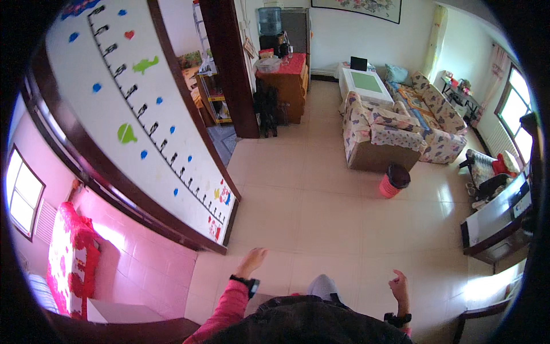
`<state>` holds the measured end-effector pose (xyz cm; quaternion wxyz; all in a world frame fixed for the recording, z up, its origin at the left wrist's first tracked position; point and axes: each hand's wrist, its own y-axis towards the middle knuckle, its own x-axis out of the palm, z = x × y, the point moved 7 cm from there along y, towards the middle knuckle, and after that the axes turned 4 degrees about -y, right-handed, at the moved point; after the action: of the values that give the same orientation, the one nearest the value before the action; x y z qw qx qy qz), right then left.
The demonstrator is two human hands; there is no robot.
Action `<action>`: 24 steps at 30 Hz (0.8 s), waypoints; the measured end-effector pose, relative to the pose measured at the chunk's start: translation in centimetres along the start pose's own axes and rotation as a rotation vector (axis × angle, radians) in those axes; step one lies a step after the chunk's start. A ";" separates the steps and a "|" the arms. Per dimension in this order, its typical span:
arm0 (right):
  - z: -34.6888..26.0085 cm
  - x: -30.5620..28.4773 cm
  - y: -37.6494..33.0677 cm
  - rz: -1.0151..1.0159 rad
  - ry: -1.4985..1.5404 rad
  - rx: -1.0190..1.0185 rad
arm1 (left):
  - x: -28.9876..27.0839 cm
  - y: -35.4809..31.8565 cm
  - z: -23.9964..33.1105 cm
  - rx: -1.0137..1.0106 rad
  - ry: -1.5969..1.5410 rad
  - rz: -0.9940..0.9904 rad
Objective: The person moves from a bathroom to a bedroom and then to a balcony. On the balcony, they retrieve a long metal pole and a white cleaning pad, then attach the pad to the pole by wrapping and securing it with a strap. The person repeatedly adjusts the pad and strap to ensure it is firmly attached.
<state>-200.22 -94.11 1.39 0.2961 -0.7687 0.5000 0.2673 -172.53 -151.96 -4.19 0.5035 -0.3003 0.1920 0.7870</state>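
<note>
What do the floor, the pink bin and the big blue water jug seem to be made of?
Floor: probably glazed ceramic tile; straight joint lines and glossy reflections suggest it.
Pink bin: likely plastic, going by its bright colour, though its finish is hard to judge.
Water jug: seemingly smooth, tinted plastic; it looks translucent, but glass can't be excluded.

Nothing legible (wall ruler [150,136] included).

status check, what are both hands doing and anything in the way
Left hand: nothing visible in it. Right hand: loosely curled, nothing visible. Pink bin: on tiled floor ahead, apart from both hands. Sofa just beyond it.
</note>
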 end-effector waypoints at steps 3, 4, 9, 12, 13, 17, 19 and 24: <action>0.5 2.0 7.5 -0.054 -0.069 0.146 | -0.1 13.6 3.3 -0.014 -0.151 -0.008; -0.2 3.7 11.0 -0.087 -0.123 0.140 | 0.1 17.2 2.7 -0.059 -0.224 0.009; -10.5 11.3 34.3 -0.263 -0.136 -0.198 | 2.5 24.5 -8.6 -0.224 0.056 0.112; -20.0 14.8 46.2 -0.308 -0.318 -0.342 | 4.9 17.3 -16.2 -0.623 0.457 -0.397; -24.0 16.0 50.6 -0.309 -0.298 -0.383 | 4.4 15.0 -17.5 -0.785 0.278 -0.355; -39.0 22.2 63.9 -0.432 -0.409 -0.582 | 2.8 12.6 -19.3 -1.226 -0.132 -0.163; -45.2 26.9 69.3 -0.507 -0.399 -0.587 | 2.3 15.4 -19.7 -1.312 -0.224 -0.130; -58.8 37.9 78.8 -0.602 -0.457 -0.795 | -0.8 27.7 -25.1 -1.314 -0.365 -0.058</action>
<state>-252.93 -185.29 -0.13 0.1476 -0.8527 0.0413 0.4994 -190.36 -179.30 -22.41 0.2619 -0.4113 -0.4219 0.7643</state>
